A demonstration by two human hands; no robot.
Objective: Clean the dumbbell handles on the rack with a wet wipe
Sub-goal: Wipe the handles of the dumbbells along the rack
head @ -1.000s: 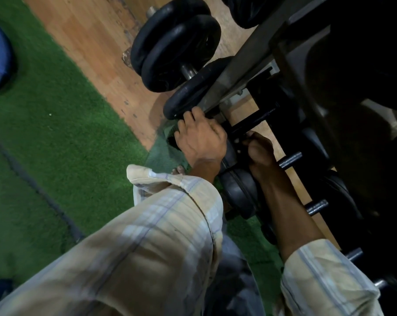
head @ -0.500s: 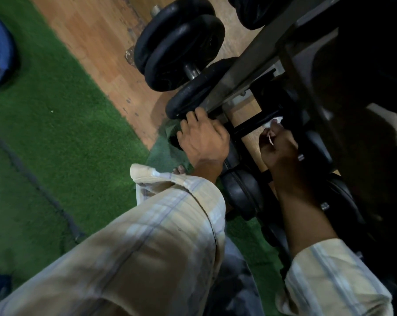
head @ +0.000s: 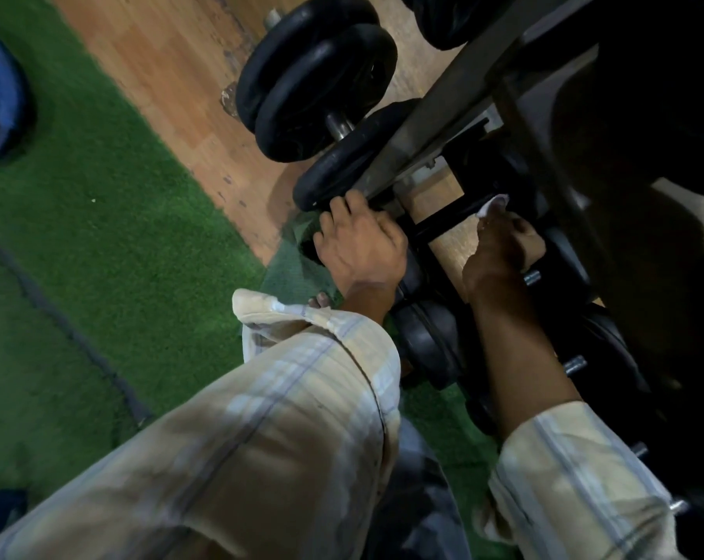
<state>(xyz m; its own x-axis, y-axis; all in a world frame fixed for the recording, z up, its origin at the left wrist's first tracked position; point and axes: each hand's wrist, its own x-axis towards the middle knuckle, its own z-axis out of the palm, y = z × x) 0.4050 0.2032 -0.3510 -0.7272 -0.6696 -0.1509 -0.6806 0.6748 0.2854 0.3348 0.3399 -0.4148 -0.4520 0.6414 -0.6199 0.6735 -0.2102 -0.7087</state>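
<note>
Head camera: right hand (head: 504, 248) pinches a white wet wipe (head: 492, 204) against a black dumbbell handle (head: 443, 218) low on the rack (head: 443, 103), while left hand (head: 362, 246) grips the dumbbell's end.

No text, label, brand, number or sign could be read anywhere in the view. The black weight plates of the dumbbell (head: 318, 78) at the end of the rack (head: 435, 111) carried no legible marking; their faces were dark and blurred.
</note>
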